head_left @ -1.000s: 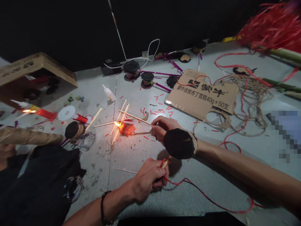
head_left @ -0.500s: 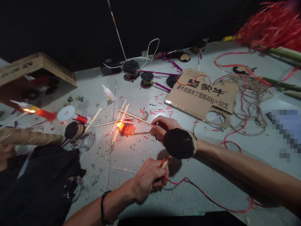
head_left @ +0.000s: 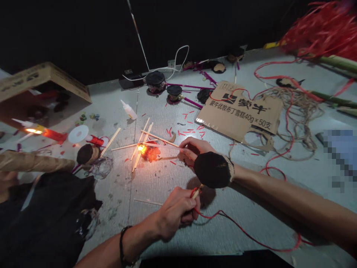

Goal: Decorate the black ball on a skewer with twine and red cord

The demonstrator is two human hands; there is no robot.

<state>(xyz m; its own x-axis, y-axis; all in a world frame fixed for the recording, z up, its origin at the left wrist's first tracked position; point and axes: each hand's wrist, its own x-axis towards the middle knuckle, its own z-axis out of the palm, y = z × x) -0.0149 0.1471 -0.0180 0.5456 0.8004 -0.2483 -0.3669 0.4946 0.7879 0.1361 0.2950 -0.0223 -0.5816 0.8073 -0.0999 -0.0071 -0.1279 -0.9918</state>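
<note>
My left hand (head_left: 178,210) is closed around the wooden handle of a small rattle drum (head_left: 213,170), and red cord (head_left: 240,227) wraps the handle and trails right. The drum's round black face stands in front of my right wrist, with twine around its rim. My right hand (head_left: 193,150) is closed in a pinch on a thin translucent stick (head_left: 167,146), which looks like a glue stick. The stick's far end is at a small flame (head_left: 142,149) beside a glowing red lump (head_left: 151,153). Several pale wooden sticks (head_left: 136,160) lie crossed around the flame. The drum hides part of my right hand.
A cardboard sheet (head_left: 237,111) and tangled twine (head_left: 304,123) lie right. More drums (head_left: 155,82) are at the back. Left are a glue bottle (head_left: 129,111), a red lighter-like tool with a flame (head_left: 54,136), a cardboard box (head_left: 69,83) and another person's hand (head_left: 8,184).
</note>
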